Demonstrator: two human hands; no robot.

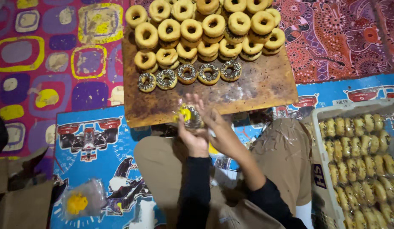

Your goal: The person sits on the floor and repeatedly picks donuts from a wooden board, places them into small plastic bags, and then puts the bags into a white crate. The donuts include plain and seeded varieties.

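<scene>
Head cam: both hands (205, 131) on prob. wrapped donut (189, 116)

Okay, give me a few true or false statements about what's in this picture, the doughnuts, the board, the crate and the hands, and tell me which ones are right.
1. The doughnuts sit on a wooden board. True.
2. The front row of doughnuts carries dark sprinkles. True.
3. Both hands rest empty on the person's knees. False: the left hand and right hand are raised together around a small clear-wrapped item with yellow at the board's near edge.
4. The pale crate on the right is packed with wrapped doughnuts. True.
5. The mat under the board is plain white. False: the blue mat shows racing cars.
</scene>
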